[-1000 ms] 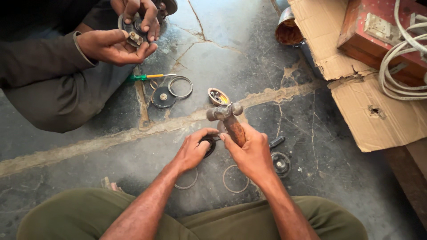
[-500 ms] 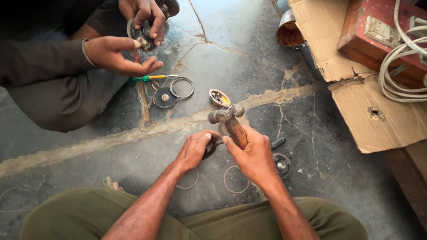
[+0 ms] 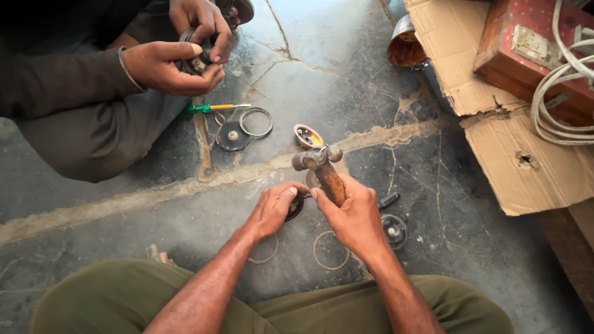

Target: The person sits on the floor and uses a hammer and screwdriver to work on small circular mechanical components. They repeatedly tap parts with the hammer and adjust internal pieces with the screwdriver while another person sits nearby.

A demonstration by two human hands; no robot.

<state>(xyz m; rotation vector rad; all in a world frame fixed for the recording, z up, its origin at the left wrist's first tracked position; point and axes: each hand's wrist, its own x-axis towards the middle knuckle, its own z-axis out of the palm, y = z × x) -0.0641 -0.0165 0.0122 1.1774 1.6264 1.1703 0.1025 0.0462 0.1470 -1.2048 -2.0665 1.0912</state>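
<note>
My right hand (image 3: 350,215) grips a hammer (image 3: 320,166) by its brown wooden handle, with the metal head raised and pointing away from me. My left hand (image 3: 272,209) presses down on a small dark round part (image 3: 294,206) on the concrete floor, just left of the hammer handle. Most of that part is hidden under my fingers. Two thin wire rings (image 3: 330,250) lie on the floor close to my wrists, and a dark round disc (image 3: 394,229) sits to the right of my right hand.
Another person's hands (image 3: 185,49) at the top left hold a small round part. Between us lie a green-handled screwdriver (image 3: 213,108), a dark disc (image 3: 232,136), a metal ring (image 3: 256,121) and a small open cap (image 3: 307,136). Torn cardboard (image 3: 526,161) and white cable coils (image 3: 560,93) are at the right.
The hammer head has shifted slightly between frames while my grip stays the same. The other person's hands have turned their part. My left hand stays on the dark part.
</note>
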